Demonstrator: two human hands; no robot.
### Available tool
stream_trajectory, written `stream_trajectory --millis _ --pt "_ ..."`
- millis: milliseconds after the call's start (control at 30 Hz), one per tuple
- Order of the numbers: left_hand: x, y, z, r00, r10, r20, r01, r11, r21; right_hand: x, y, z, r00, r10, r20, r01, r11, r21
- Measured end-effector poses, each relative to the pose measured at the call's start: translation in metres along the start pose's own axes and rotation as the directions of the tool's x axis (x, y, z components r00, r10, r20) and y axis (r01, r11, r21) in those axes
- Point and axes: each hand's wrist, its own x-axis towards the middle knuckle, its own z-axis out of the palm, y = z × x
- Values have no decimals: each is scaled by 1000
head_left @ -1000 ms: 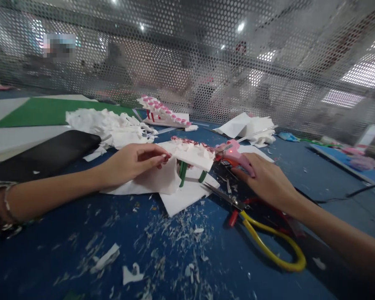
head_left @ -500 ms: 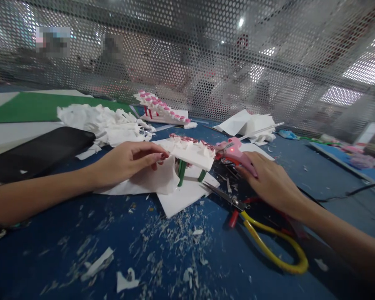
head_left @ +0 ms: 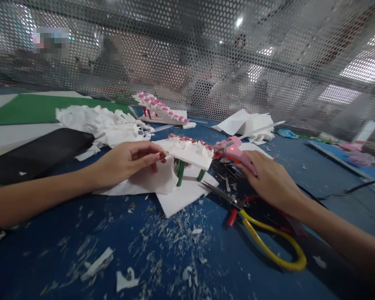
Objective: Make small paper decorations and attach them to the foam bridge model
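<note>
My right hand (head_left: 265, 175) is closed round the handle of a pink glue gun (head_left: 237, 154), whose red light is on and whose clear glue stick (head_left: 262, 131) sticks out behind. The gun's nozzle end is close to the right edge of a small white paper model (head_left: 190, 152) with dark red bits on top and green legs. On the model's left, my left hand (head_left: 134, 162) has its thumb and fingers pinched together; what they hold, if anything, is too small to name. White paper (head_left: 171, 200) lies under the model. Yellow-handled scissors (head_left: 268, 239) rest in front.
A second white model with pink dots (head_left: 162, 108) stands farther back. Crumpled white paper (head_left: 96, 121) and a black phone-like slab (head_left: 40, 154) lie left. Paper scraps (head_left: 168, 237) litter the blue table (head_left: 65, 262). A perforated metal screen (head_left: 187, 54) rises behind, and a black cable (head_left: 356, 189) runs right.
The view has shifted very slightly. Both hands, the glue gun and the model hold nearly the same positions.
</note>
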Motion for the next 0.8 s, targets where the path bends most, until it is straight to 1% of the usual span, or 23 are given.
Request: stream_trajectory --millis 100,233,367,433,533,600,633,667,700,800 --pt "0 -2 0 1000 0 -10 0 1000 -23 0 -1 -1 1000 7 -15 -7 1000 -9" --pt "0 -2 1 999 34 -22 -35 998 -45 -1 -2 -4 999 28 -21 -28 1000 12" --pt "0 0 -1 986 126 -107 -126 992 5 -2 3 -9 999 51 18 -53 995 91" --pt "0 3 -1 981 140 -133 -138 990 26 -3 9 -13 995 95 29 -97 990 100" --pt "-2 9 -1 983 111 -147 -120 992 -47 -8 25 -21 979 203 35 -205 977 64" --pt "-5 15 1 984 108 -144 -127 983 -129 -14 42 -27 956 291 41 -292 956 18" --pt "-7 18 1 984 117 -137 -138 978 -156 -19 52 -29 937 346 40 -346 938 -9" --pt "-9 22 2 983 132 -130 -153 974 -166 -24 61 -32 915 402 39 -401 915 -31" --pt "-12 26 2 981 150 -126 -170 972 -161 -30 72 -33 900 432 58 -430 902 -46" --pt "-18 36 4 972 195 -130 -211 969 -125 -49 99 -34 872 484 71 -479 874 -80"
